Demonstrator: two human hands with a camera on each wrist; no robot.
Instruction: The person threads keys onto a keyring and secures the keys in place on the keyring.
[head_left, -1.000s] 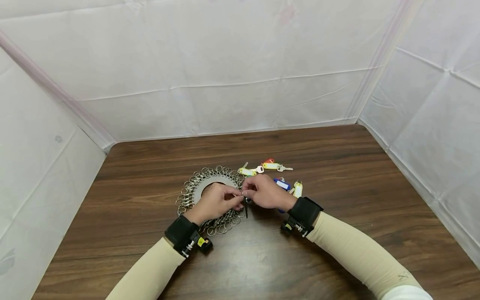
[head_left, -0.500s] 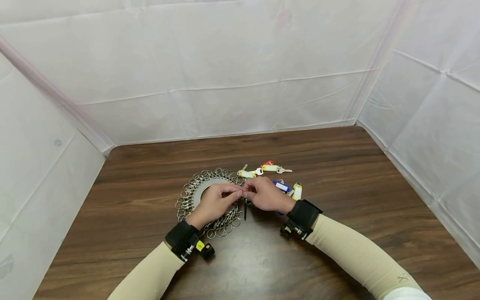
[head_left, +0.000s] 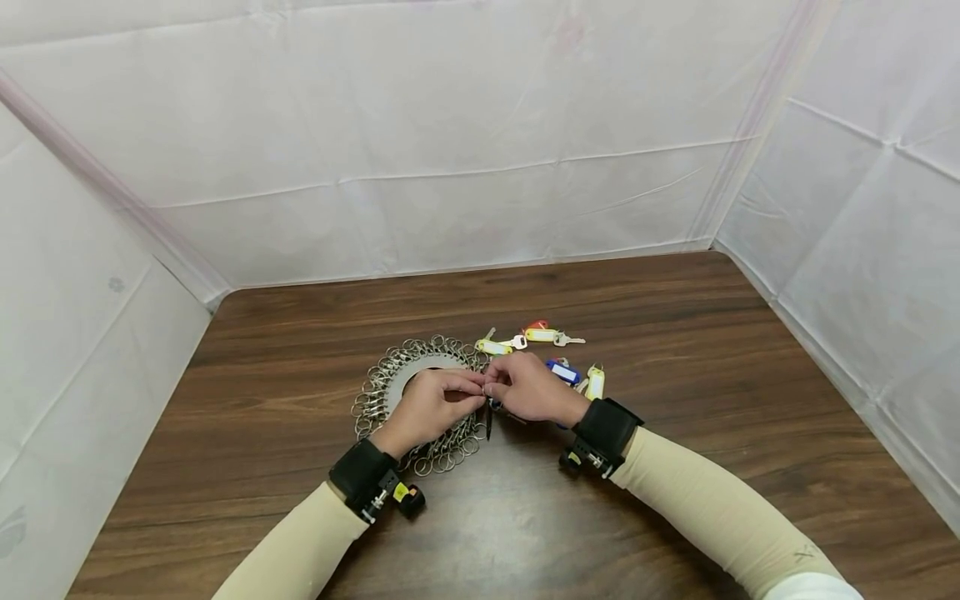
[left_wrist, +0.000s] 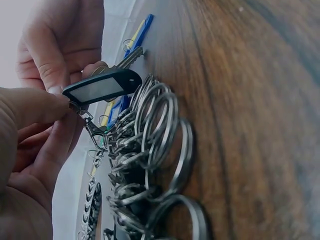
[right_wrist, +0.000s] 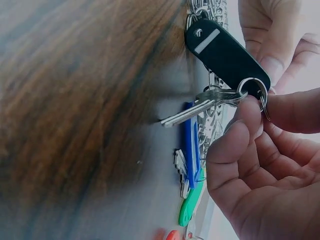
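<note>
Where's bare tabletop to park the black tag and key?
Bare wood of the brown wooden table right of the coloured key tags, also left of the round metal keyring rack and along the far edge. Crowded mid-table: rack, tags and both hands, left hand, right hand.

I can read no words, numbers or brand names in any view. The black key tag shows a blank white label strip and a small pale mark near one end, too small for me to read. The label windows on the coloured key tags look blank.
</note>
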